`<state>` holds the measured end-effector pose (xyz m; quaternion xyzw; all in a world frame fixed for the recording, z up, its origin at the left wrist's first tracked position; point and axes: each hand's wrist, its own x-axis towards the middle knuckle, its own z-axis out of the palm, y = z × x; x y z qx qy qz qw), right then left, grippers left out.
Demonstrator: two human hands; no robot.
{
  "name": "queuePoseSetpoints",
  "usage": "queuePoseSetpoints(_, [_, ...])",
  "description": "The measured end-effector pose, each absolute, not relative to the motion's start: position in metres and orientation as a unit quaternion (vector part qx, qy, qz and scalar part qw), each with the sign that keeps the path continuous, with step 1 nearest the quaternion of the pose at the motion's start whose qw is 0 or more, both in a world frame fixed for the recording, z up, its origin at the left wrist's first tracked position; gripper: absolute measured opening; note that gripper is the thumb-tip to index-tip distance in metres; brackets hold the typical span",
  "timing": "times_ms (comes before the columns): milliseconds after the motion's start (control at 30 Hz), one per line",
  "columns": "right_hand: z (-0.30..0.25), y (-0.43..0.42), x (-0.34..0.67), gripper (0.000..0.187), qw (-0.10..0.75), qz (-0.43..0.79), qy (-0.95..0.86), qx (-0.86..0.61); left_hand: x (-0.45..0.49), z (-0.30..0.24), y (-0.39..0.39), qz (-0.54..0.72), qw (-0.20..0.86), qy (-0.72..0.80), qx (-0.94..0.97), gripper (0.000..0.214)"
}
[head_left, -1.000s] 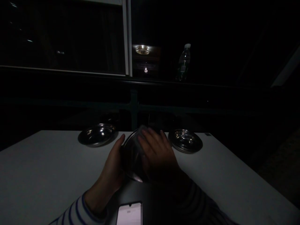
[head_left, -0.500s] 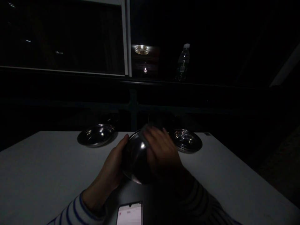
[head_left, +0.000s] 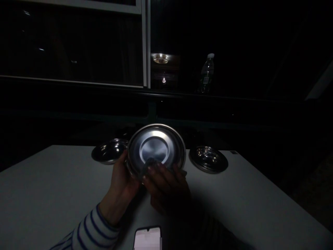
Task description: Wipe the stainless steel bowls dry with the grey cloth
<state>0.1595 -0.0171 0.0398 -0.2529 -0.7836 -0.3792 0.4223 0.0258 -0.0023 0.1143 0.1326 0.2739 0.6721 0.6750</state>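
Your left hand (head_left: 123, 178) is closed on the lower left edge of a metal bowl (head_left: 154, 147), holding it raised and tilted so its ringed round face looks back at you. Your right hand (head_left: 168, 185) has its fingers bent over a dark cloth (head_left: 151, 162), gripping it against the bowl's near edge; the thumb is lost in shadow.

The step in hand looks like wiping the bowl. A next stroke would call for a firm left grip and light, even pressure, with the bowl turned so the cloth can reach more of the rim.

Half a second ago, your right hand covered the bowl's upper right side; now it is low on the near edge, and the bowl is higher, its bright middle exposed.

Just below your hands, a phone (head_left: 147, 239) lies on the white table (head_left: 65, 194), its screen lit. A second bowl (head_left: 108, 151) sits beyond your left hand, partly behind the raised one, and what seems a stack of bowls (head_left: 208, 159) rests to the right. Farther back, a bottle (head_left: 207, 74) stands upright.
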Motion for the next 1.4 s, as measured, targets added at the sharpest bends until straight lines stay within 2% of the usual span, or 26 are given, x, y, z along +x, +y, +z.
queuePoseSetpoints(100, [0.039,-0.021,0.158,0.032,0.388,-0.390,-0.807,-0.212,0.024,0.110,0.002,0.674,0.675,0.270,0.127,0.028])
queuePoseSetpoints(200, [0.047,-0.023,0.164,0.029,0.402,-0.341,-0.827,-0.194,0.021,0.107,0.006,0.680,0.668,0.277,0.123,0.026])
queuePoseSetpoints(367, [0.072,-0.019,0.186,0.038,0.559,-0.285,-0.732,-0.263,0.021,0.101,0.008,0.683,0.654,0.290,0.146,0.020])
queuePoseSetpoints(433, [0.081,-0.017,0.196,0.045,0.580,-0.259,-0.705,-0.316,0.023,0.098,0.007,0.673,0.659,0.300,0.152,0.020])
queuePoseSetpoints(500, [0.087,-0.015,0.202,0.048,0.562,-0.233,-0.702,-0.371,0.028,0.096,0.004,0.651,0.674,0.310,0.162,0.021])
queuePoseSetpoints(600, [0.086,-0.012,0.199,0.047,0.485,-0.219,-0.737,-0.416,0.036,0.094,-0.001,0.623,0.696,0.315,0.167,0.023])
queuePoseSetpoints(733, [0.067,-0.011,0.176,0.040,0.388,-0.265,-0.813,-0.346,0.040,0.094,-0.004,0.605,0.719,0.309,0.148,0.027])
queuePoseSetpoints(1000, [0.054,-0.032,0.149,0.031,0.391,-0.230,-0.870,-0.192,0.025,0.106,0.001,0.609,0.718,0.314,0.124,0.023])
queuePoseSetpoints(1133, [0.068,-0.030,0.171,0.024,0.445,-0.220,-0.828,-0.259,0.023,0.103,0.005,0.647,0.689,0.299,0.134,0.019])
queuePoseSetpoints(1267, [0.084,-0.030,0.200,0.035,0.561,-0.210,-0.727,-0.336,0.024,0.100,0.006,0.649,0.684,0.300,0.144,0.020])
queuePoseSetpoints(1400, [0.095,-0.034,0.216,0.034,0.607,-0.207,-0.655,-0.399,0.023,0.101,0.004,0.647,0.686,0.300,0.144,0.021])
